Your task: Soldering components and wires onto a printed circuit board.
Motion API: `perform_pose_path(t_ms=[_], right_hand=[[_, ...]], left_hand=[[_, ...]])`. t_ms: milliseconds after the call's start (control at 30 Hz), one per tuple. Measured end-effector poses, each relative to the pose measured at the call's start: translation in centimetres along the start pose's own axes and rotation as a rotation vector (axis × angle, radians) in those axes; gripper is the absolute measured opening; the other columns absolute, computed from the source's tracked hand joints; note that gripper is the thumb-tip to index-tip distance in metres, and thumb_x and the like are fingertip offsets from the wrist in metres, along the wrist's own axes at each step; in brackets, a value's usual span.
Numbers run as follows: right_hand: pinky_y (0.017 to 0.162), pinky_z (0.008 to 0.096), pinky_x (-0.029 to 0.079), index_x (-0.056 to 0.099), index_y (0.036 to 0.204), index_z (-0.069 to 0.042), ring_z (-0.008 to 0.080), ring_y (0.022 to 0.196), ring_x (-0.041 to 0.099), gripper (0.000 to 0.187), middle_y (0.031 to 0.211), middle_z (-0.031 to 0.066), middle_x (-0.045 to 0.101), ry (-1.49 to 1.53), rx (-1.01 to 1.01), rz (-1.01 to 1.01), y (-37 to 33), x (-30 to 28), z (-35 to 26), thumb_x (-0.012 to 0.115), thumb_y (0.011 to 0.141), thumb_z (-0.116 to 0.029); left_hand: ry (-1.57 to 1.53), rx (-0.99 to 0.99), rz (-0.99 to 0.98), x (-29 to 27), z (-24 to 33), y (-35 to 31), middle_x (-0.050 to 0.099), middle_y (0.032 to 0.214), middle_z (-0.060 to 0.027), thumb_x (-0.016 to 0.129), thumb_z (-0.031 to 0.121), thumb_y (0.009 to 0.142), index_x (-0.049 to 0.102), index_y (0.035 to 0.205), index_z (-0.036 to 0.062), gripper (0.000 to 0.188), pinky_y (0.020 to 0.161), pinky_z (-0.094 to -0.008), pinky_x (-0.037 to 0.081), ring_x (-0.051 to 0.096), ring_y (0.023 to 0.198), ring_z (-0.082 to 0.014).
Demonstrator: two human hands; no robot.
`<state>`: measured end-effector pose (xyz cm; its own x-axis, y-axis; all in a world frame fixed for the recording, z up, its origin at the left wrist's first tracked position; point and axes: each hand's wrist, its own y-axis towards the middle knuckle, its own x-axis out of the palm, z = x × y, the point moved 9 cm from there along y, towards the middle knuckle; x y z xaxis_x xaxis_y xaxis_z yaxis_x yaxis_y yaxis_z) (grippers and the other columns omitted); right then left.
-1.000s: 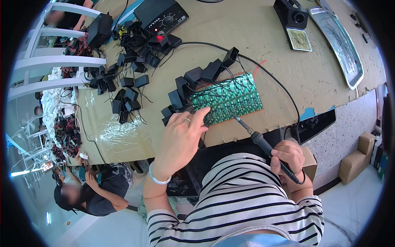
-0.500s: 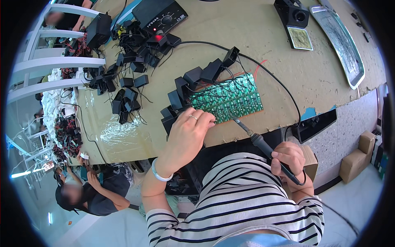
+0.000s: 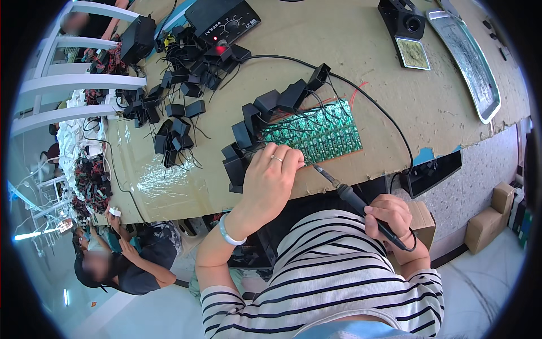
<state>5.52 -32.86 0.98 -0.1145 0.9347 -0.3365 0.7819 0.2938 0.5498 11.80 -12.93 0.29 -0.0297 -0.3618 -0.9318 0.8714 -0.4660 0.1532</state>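
My right hand (image 3: 389, 217) grips the dark handle of a soldering iron (image 3: 354, 199), whose metal tip points up and left at the near edge of a green circuit board (image 3: 330, 133). My left hand (image 3: 271, 172), with a ring and a pale bangle, is pinched at the board's near left corner. Between its fingertips is what looks like a thin wire, mostly hidden by the fingers. The iron's tip is close to these fingertips; I cannot tell whether they touch. Black boxes (image 3: 265, 104) line the board's far and left sides, their dark wires lying across it.
More wired black boxes (image 3: 180, 135) are piled to the left, by a black control unit (image 3: 226, 22) with a dial. An iron stand with a sponge (image 3: 412, 53) and a metal tray (image 3: 471, 73) lie far right. A cable crosses the table (image 3: 316, 34). A co-worker (image 3: 127, 260) sits at left.
My left hand has shifted a little right along the board's near edge. The soldering iron has moved left, bringing its tip nearer to the left fingertips.
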Motion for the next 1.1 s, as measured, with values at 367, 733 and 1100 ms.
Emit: perform_pose_path(t_ms=[367,733,1100], right_hand=[[0.046,0.0320,0.049,0.061,0.093,0.004,0.0223,0.050,0.060,0.020,0.070,0.0092,0.062,0.000,-0.019,0.000,0.1,0.3,0.2,0.066,0.075,0.009],[0.053,0.0316,0.052,0.063,0.097,0.001,0.0223,0.057,0.062,0.030,0.075,0.0077,0.062,-0.121,-0.135,-0.103,0.2,0.9,-1.1,0.073,0.070,0.008],[0.049,0.0303,0.052,0.062,0.099,0.005,0.0206,0.056,0.062,0.028,0.076,0.0074,0.062,-0.074,-0.117,0.002,0.3,-1.4,-0.9,0.072,0.073,0.007]], left_hand=[[0.050,-0.016,-0.035,0.0,0.8,0.4,0.062,0.084,-0.0060,0.071,0.006,0.085,0.062,0.088,0.0051,0.010,0.072,-0.0373,0.046,0.057,0.080,-0.0256],[0.156,-0.045,-0.123,0.5,1.4,0.8,0.061,0.081,-0.0080,0.068,0.005,0.086,0.062,0.087,0.0047,0.006,0.073,-0.0389,0.046,0.059,0.080,-0.0275],[0.168,-0.069,-0.125,0.6,1.4,0.8,0.061,0.081,-0.0073,0.069,0.005,0.084,0.064,0.086,0.0047,0.006,0.073,-0.0389,0.046,0.059,0.081,-0.0266]])
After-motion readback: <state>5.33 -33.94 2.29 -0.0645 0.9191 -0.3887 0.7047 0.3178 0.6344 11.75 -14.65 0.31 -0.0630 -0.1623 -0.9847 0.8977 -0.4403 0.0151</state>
